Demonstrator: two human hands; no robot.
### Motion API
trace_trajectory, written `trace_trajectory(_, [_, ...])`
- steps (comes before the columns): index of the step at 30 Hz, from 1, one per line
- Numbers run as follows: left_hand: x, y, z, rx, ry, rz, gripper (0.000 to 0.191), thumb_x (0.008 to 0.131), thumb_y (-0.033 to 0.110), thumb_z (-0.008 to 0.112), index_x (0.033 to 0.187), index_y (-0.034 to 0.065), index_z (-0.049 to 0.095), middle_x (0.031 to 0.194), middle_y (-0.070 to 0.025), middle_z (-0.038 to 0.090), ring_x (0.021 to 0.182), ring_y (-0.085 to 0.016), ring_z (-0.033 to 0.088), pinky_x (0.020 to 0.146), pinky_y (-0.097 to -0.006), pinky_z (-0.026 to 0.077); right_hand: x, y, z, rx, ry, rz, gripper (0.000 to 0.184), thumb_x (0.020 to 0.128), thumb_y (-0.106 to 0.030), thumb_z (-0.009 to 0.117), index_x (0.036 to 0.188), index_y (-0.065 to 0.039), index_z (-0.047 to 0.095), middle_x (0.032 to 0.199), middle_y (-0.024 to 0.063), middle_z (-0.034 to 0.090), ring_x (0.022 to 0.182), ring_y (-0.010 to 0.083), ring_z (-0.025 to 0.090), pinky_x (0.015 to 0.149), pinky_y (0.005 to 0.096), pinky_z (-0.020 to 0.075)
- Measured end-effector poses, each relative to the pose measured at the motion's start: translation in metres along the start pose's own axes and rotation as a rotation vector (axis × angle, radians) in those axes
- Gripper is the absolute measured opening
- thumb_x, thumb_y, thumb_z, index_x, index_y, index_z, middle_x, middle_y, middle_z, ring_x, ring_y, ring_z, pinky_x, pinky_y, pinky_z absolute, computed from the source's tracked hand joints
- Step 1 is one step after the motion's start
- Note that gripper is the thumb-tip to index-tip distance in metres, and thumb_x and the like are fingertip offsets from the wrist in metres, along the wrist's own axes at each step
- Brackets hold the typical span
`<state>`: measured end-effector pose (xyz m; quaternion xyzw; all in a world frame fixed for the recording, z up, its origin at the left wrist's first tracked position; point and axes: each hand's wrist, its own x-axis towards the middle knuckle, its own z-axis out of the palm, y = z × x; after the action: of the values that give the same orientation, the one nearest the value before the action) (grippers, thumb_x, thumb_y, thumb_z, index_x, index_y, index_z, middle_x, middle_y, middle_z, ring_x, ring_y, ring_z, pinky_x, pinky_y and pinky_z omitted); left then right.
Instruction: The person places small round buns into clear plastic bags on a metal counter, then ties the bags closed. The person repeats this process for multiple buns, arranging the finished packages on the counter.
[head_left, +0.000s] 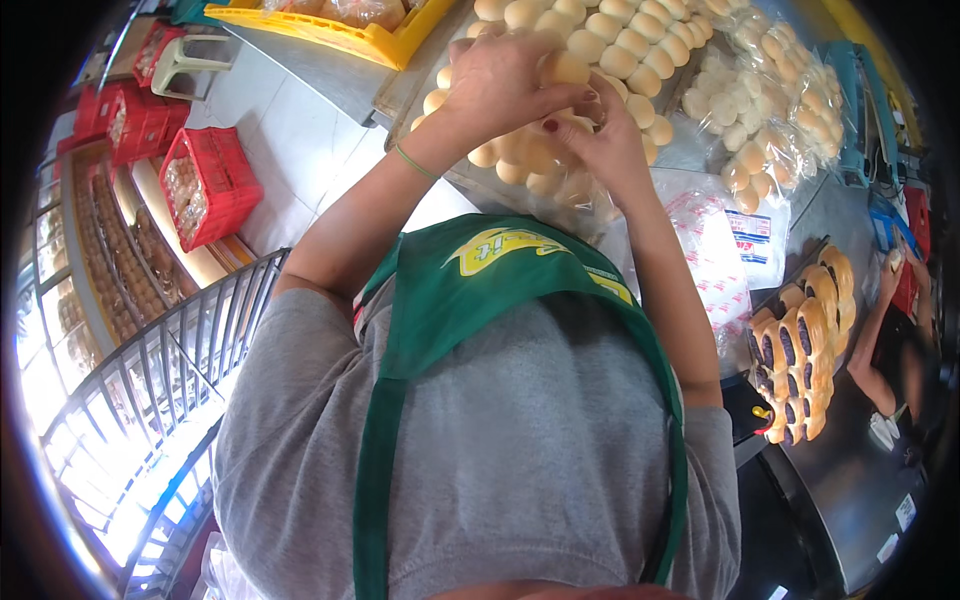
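Note:
My left hand (499, 79) is over a tray of round, pale golden buns (619, 60), its thumb and fingers around one bun (566, 67). Close beside it, my right hand (609, 142) has thumb and fingers curled at the upper part of a clear plastic bag (577, 191). Several buns show through this bag, below both hands. The fingertips of the two hands nearly meet, and the exact grip on the film is partly hidden. Rows of loose buns surround the hands on the tray.
Filled bags of buns (795, 90) lie at the right, near printed plastic packaging (705, 247) and dark-filled bread (795, 352). A yellow crate (375, 45) stands at upper left, red crates (225, 187) on the floor. Another person's arm (874, 360) is at far right.

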<state>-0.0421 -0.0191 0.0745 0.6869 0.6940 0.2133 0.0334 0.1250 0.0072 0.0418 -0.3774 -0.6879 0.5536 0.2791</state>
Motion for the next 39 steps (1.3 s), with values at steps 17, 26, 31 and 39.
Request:
trace_trajectory(17, [0.035,0.027,-0.025,-0.050,-0.640,0.417,0.032,0.068,0.027,0.074,0.095,0.0111,0.070,0.075,-0.0105,0.065,0.070,-0.026,0.062,0.064,-0.0362,0.048,-0.007,-0.027,-0.061,-0.450,-0.205,0.112,0.047,0.069,-0.039,0.076,0.101,-0.004,0.071,0.074,0.0064,0.067,0.070,0.0127,0.063,0.066,0.0294,0.0482])
trace_trajectory(26, [0.035,-0.022,0.000,-0.456,-0.799,0.152,0.024,0.073,0.020,0.071,0.093,0.0071,0.066,0.080,-0.0057,0.064,0.075,-0.015,0.060,0.071,-0.0284,0.048,-0.030,0.026,-0.070,0.215,-0.090,0.234,0.031,0.078,-0.022,0.075,0.100,0.000,0.070,0.075,-0.0003,0.067,0.069,0.0045,0.057,0.062,0.0215,0.0446])
trace_trajectory(31, [0.017,-0.065,0.004,-0.759,-0.735,-0.116,0.032,0.077,0.024,0.074,0.101,0.0049,0.066,0.090,-0.0050,0.066,0.086,-0.014,0.062,0.079,-0.0280,0.050,-0.049,0.052,-0.083,0.366,0.189,0.364,0.032,0.080,-0.022,0.075,0.104,-0.001,0.069,0.075,-0.0012,0.065,0.062,0.0018,0.054,0.050,0.0177,0.0383])
trace_trajectory(39, [0.030,-0.064,0.004,-0.759,-0.616,-0.105,0.023,0.080,0.017,0.072,0.098,0.0055,0.064,0.092,-0.0017,0.063,0.088,-0.011,0.059,0.082,-0.0258,0.048,-0.037,0.031,-0.068,0.139,0.218,0.239,0.040,0.082,-0.030,0.073,0.112,-0.005,0.066,0.089,0.0073,0.069,0.074,0.0132,0.063,0.063,0.0252,0.0471])
